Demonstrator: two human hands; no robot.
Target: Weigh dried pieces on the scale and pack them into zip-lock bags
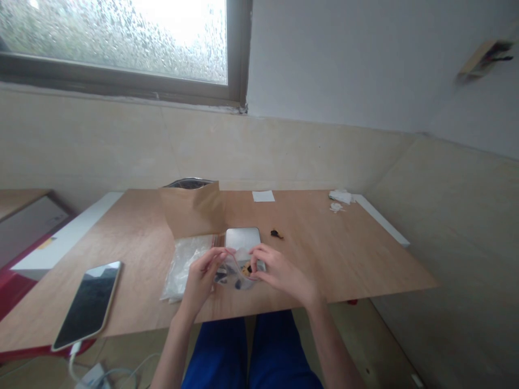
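My left hand [205, 268] is closed, its fingertips pinching the edge of a small clear zip bag [233, 278] with a reddish strip at its mouth. Several dark bits show through the bag's plastic. Closed at the opposite side of the bag's mouth is my right hand [279, 270], thumb and fingers bent together. A small tan-and-black piece [246, 269] shows by its fingertips; whether they grip it, I cannot tell. Just beyond both hands lies a flat silver-topped device [242, 236], partly hidden. To its right rests a small dark piece [276, 234] with a yellowish tip.
A stack of clear bags [184, 267] lies left of my hands, before an open brown paper pouch [194, 210]. A phone [90, 302] with a charging cable is at the table's left front. White paper [263, 196] and crumpled tissue [341, 196] lie toward the back.
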